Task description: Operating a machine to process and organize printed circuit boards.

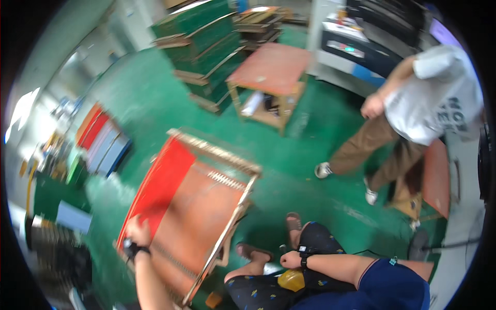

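Red sheet (170, 173) lying along the left side of a wooden-railed orange tabletop (201, 217); left hand (138, 231) at its near end, fingers partly spread but blurred, no telling whether pinching or merely resting. Right hand (291, 260) curled near the lap, just beyond a yellow object (292, 280), grip contents hidden. Probably best handled with light, flat pressure, to avoid creasing. Long axis slanting from near left to far right, roughly parallel to the right-hand rail (226, 233); no distinct front visible.

smooth red sheet (178, 161), glossy floor (289, 173)
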The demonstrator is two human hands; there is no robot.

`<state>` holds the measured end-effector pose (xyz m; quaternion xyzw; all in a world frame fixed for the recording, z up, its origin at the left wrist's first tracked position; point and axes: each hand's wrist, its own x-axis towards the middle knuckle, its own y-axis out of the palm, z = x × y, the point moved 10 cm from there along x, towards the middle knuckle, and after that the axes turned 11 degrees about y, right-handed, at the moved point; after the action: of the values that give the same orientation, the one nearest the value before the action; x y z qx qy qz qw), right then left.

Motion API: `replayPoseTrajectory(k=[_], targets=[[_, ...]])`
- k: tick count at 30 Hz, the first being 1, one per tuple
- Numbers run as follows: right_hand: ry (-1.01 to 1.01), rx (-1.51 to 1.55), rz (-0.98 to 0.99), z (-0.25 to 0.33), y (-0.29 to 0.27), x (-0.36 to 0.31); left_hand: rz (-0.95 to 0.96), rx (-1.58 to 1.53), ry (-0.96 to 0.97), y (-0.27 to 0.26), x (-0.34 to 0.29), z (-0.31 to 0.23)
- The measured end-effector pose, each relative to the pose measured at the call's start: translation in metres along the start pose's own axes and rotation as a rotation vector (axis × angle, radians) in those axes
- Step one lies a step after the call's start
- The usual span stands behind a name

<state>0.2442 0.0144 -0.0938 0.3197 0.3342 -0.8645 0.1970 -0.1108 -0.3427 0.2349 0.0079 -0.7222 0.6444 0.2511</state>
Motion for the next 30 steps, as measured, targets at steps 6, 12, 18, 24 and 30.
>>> replayPoseTrajectory(k=[6, 12, 18, 24, 30], targets=[[0.056, 0.114, -0.329, -0.025, -0.086, -0.016, -0.119, 0.155, -0.073, 0.042, 0.019, 0.086], [0.148, 0.262, -0.451, -0.061, -0.117, -0.049, -0.197, 0.335, 0.009, 0.04, 0.024, 0.054], [0.096, 0.281, -0.502, -0.053, -0.096, -0.035, 0.029, 0.287, -0.216, 0.052, 0.062, 0.125], [0.028, 0.315, -0.462, -0.023, -0.096, -0.021, -0.255, 0.331, 0.008, -0.068, 0.102, 0.177], [0.085, 0.4, -0.465, -0.035, -0.093, -0.016, -0.327, 0.426, 0.167, -0.24, 0.104, -0.005]])
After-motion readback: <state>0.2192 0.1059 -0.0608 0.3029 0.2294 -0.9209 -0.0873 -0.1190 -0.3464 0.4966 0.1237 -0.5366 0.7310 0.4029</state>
